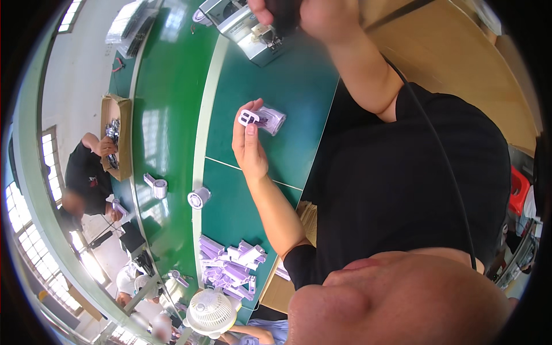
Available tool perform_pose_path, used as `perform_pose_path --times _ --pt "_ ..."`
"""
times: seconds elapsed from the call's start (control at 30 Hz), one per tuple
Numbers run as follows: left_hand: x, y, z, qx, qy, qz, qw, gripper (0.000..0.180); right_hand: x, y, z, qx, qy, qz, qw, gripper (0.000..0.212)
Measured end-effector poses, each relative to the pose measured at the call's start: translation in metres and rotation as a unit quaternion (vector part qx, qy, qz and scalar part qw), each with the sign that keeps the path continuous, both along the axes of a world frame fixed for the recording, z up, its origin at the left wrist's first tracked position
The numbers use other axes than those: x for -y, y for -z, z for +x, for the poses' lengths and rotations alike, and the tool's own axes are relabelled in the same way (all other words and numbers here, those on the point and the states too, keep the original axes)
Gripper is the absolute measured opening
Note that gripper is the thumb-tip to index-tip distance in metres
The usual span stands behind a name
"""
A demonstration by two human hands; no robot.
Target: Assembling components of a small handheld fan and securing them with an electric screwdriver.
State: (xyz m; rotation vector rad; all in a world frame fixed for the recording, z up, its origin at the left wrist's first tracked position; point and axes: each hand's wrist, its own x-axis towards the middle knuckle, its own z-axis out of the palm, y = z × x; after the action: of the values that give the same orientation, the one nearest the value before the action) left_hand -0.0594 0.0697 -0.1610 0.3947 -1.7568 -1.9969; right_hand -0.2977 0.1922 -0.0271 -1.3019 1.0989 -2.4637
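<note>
My left hand [250, 150] holds a small lilac plastic housing [272, 119] above the green bench, fingers and thumb closed around one end. A white end piece with rectangular openings shows at my fingertips, and the body looks partly see-through. At the top edge, my right hand [328, 18] is wrapped around a dark object [284, 14], which the frame cuts off; its kind cannot be made out. Close by it stands a grey-white metal machine [247, 35]. A round lilac part [199, 198] rests at the bench's border strip, below my left hand in the picture.
A pile of lilac plastic parts [230, 265] lies on the bench beside a white fan [210, 313]. The green conveyor [167, 103] carries a lilac handled part [156, 186]. Across it, a co-worker reaches into a cardboard box [123, 138]. A black cable [440, 141] crosses my torso.
</note>
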Motion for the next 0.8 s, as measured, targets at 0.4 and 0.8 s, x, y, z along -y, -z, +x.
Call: perform_pose_path --times 0.4,0.8 --pt "-0.004 0.0 0.002 0.015 -0.025 -0.005 1.0 0.062 0.03 -0.017 0.007 0.02 0.002 0.072 0.997 0.059" --pt "-0.009 -0.006 -0.003 0.023 -0.031 -0.004 0.999 0.059 0.018 -0.076 0.039 0.032 -0.098 0.013 0.995 0.087"
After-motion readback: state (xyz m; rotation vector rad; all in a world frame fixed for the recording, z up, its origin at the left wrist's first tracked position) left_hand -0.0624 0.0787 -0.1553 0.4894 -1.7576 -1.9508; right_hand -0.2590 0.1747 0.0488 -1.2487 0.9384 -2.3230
